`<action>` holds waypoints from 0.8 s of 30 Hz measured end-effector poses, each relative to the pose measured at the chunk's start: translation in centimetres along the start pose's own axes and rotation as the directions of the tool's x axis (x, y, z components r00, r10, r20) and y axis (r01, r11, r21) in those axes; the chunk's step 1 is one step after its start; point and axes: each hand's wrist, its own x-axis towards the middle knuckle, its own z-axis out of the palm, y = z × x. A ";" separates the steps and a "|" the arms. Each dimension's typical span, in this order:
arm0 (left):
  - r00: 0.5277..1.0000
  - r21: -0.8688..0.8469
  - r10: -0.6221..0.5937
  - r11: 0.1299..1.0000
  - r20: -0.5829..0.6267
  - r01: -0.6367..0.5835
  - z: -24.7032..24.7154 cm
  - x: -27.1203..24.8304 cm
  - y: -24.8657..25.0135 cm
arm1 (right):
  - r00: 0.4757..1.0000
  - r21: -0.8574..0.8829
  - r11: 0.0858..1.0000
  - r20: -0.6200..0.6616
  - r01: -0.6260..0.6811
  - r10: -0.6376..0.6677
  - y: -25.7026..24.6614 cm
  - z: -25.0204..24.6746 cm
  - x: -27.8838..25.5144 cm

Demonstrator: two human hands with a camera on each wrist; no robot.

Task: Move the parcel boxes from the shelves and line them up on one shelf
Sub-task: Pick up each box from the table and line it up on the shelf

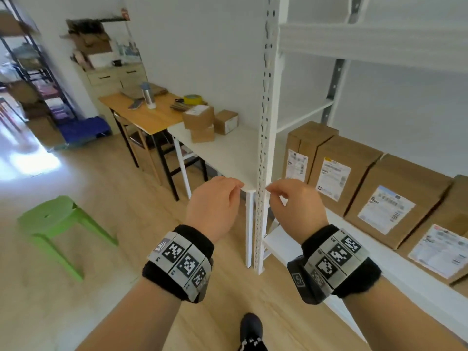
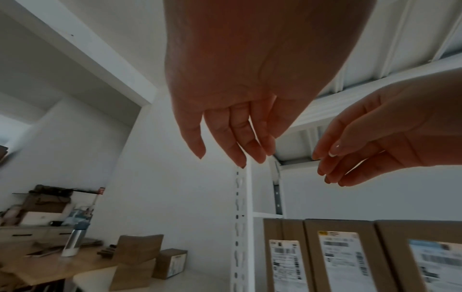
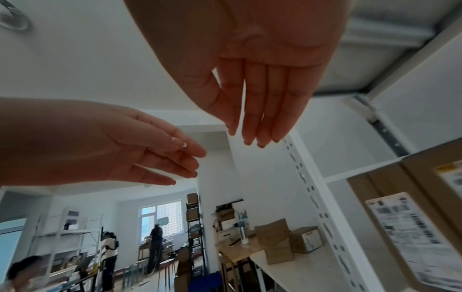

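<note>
Several brown parcel boxes (image 1: 395, 196) with white labels stand side by side in a row on one shelf (image 1: 405, 264) of the white rack at the right. The wrist views show the same row, boxes (image 2: 342, 254) and a box (image 3: 412, 223). Both my hands hover in mid-air in front of the rack's perforated post (image 1: 263, 158), holding nothing. My left hand (image 1: 215, 198) is left of the post, my right hand (image 1: 296, 201) just right of it, fingers relaxed and nearly straight. The nearest box is about a hand's width right of my right hand.
Three small brown boxes (image 1: 205, 122) sit on a white table (image 1: 228, 153) left of the rack, beside a wooden desk (image 1: 144, 115) with a bottle and yellow tape. A green stool (image 1: 55, 219) stands on the floor at left. Other people (image 3: 155, 247) work far back.
</note>
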 end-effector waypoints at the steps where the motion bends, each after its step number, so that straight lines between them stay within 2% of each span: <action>1: 1.000 0.001 -0.009 1.000 -0.008 0.009 0.1 1.2 -1.1 | 1.000 0.012 1.000 0.011 0.002 -0.002 0.1 1.2 1.5; 11: 0.993 0.034 -0.122 0.992 0.001 0.122 0.9 18.8 -10.9 | 0.997 0.080 0.997 0.076 -0.001 -0.005 1.4 10.2 20.3; 16: 0.981 -0.021 -0.196 0.980 -0.001 0.196 1.5 25.4 -15.7 | 0.996 0.064 0.998 0.093 0.003 -0.009 1.9 14.3 27.8; 24: 0.968 -0.101 -0.244 0.963 0.063 0.250 3.5 35.8 -26.4 | 0.982 0.054 0.990 0.146 -0.127 0.118 3.4 23.0 38.1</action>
